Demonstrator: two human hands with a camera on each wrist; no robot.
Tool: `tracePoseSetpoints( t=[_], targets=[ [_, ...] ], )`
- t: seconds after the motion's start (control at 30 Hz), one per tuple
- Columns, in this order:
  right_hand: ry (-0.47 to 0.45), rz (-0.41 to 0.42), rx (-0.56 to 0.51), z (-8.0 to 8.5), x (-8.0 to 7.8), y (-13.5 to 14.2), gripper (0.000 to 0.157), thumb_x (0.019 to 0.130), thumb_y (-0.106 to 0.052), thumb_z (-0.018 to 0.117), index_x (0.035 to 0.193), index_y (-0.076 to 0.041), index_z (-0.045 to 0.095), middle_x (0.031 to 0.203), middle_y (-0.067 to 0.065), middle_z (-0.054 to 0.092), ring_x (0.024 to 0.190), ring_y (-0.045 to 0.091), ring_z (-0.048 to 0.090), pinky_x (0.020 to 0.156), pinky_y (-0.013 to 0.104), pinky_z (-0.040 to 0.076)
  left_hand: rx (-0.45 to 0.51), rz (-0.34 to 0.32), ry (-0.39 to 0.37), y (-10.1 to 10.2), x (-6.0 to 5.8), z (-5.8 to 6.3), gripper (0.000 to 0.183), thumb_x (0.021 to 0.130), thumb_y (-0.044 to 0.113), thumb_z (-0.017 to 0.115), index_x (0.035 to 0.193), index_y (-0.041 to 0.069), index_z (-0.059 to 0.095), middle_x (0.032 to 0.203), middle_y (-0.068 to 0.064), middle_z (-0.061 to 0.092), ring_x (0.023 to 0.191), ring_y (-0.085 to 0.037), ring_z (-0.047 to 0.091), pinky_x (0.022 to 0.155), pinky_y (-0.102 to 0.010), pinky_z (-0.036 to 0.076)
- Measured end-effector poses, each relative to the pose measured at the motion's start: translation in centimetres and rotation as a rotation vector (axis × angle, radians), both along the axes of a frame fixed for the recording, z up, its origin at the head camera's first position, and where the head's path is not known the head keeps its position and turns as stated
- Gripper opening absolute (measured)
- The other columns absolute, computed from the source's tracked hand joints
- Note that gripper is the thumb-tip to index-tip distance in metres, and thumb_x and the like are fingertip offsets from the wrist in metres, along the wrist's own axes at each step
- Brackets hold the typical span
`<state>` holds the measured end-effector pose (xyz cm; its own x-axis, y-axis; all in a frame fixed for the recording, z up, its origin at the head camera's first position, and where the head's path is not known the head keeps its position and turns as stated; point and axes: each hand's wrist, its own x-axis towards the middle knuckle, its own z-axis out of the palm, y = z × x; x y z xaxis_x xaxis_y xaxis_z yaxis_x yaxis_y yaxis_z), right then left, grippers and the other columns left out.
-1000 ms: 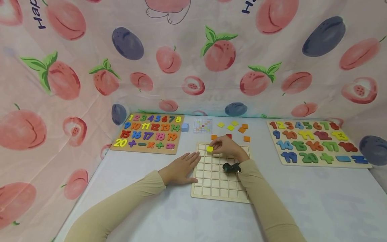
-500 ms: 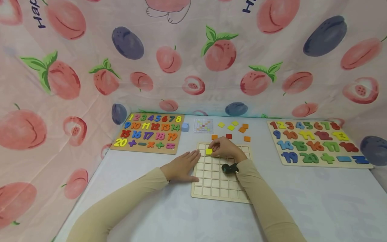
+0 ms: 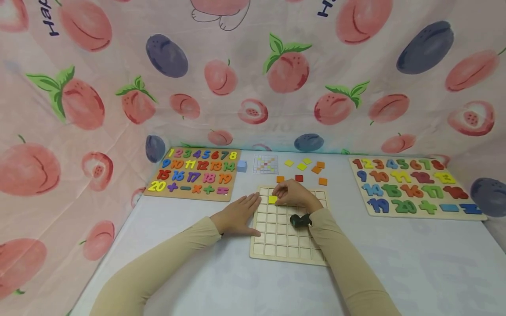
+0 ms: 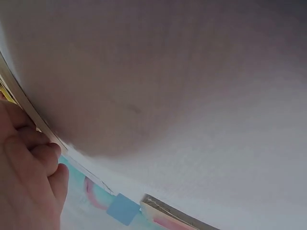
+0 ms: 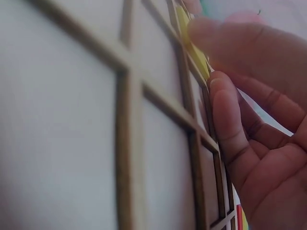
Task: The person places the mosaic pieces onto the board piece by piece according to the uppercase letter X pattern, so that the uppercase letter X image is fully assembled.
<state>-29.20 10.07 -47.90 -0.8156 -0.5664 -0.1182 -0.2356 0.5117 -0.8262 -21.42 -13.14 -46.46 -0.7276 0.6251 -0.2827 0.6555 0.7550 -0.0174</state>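
Note:
A pale wooden grid board (image 3: 281, 250) lies on the table before the person. Along its left edge rests the left hand (image 3: 238, 216), fingers stretched out flat and fingertips on the rim; the left wrist view shows part of this hand (image 4: 29, 167) at the board's side. With thumb and fingers the right hand (image 3: 295, 194) pinches a yellow square tile (image 3: 272, 199) low over a cell in the second row, near the upper left. The right wrist view has the thumb against the tile (image 5: 197, 52), which sits at the grid's ribs.
Loose yellow (image 3: 302, 166), orange (image 3: 323, 181) and red tiles (image 3: 299, 178) lie behind the board. A printed grid card (image 3: 265, 164) and a blue block (image 3: 242, 166) are further left. Number boards stand at left (image 3: 186, 196) and right (image 3: 419, 215). A dark wrist camera (image 3: 300, 220) covers some cells.
The right hand has brought the yellow tile slightly down and left, from above the board to lying level at a cell. The left hand stays at the board's edge.

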Motion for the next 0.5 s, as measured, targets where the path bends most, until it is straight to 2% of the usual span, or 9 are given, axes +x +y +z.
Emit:
tracePoseSetpoints(
  t=[0.33, 0.5],
  targets=[
    [-0.007, 0.021, -0.034, 0.07, 0.19, 0.24, 0.024, 0.076, -0.007, 0.077, 0.099, -0.003, 0.068, 0.087, 0.008, 0.066, 0.075, 0.014, 0.059, 0.07, 0.025, 0.052, 0.012, 0.0, 0.003, -0.06, 0.04, -0.11, 0.107, 0.08, 0.075, 0.046, 0.15, 0.002, 0.013, 0.159, -0.014, 0.009, 0.147, -0.025, 0.011, 0.121, -0.037, 0.016],
    [-0.043, 0.054, -0.057, 0.3, -0.01, 0.66, 0.026, 0.077, -0.008, 0.076, 0.101, -0.002, 0.068, 0.091, 0.012, 0.066, 0.077, 0.014, 0.06, 0.073, 0.025, 0.053, 0.013, 0.01, -0.01, 0.02, 0.11, -0.18, 0.107, 0.08, 0.075, 0.046, 0.15, 0.003, 0.012, 0.159, -0.013, 0.007, 0.148, -0.024, 0.01, 0.121, -0.036, 0.015]
  ],
)
